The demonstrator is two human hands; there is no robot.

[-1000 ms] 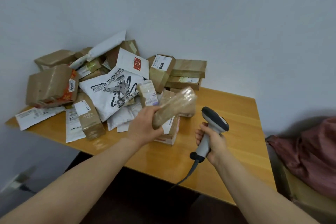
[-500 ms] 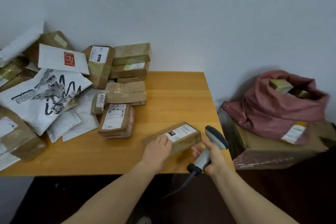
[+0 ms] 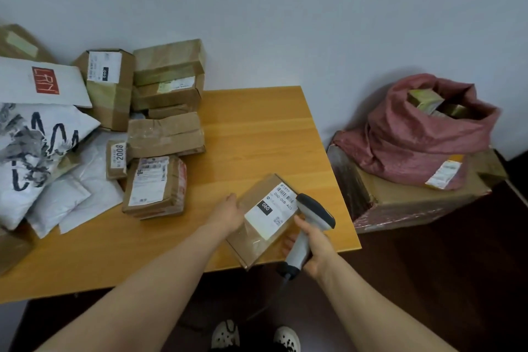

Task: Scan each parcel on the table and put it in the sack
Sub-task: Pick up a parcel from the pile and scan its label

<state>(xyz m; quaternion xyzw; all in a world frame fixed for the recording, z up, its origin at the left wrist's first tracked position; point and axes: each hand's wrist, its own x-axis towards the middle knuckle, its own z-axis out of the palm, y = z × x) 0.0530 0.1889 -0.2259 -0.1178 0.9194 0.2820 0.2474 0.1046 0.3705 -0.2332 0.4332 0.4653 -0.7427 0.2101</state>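
**Control:** Hands first, please.

**Operator:** I find the left hand (image 3: 228, 210) holding the parcel (image 3: 254, 243) by its left edge; the fingers pass behind the card, out of my sight. The right hand (image 3: 314, 246) is wrapped round the grip of the scanner (image 3: 315, 208); the scanner's head sits just beside the right end of the label (image 3: 268, 210), at the barcode.

**Control:** What has changed?

**Operator:** A second ago the left hand held the parcel in the air in front of the pile, and no label was readable; half a second ago it lay low on the table (image 3: 257, 128) under that hand; now it is tipped up with the label facing my camera, in the lower centre of the frame, over the table's near right corner. The scanner has closed in on the label; my view has also swung right, so the sack is now wholly in frame.

**Control:** Meaning for the task?

**Operator:** I judge the scan to be in hand; I see no beam and no sign of a completed read, so I cannot confirm it. The sack (image 3: 414, 137) stands at centre right with its mouth open, on a cardboard box (image 3: 414, 203) beside the table, well apart from the parcel; boxes already lie inside it. The pile (image 3: 165, 94) at upper left is large; I judge most of the work outstanding.
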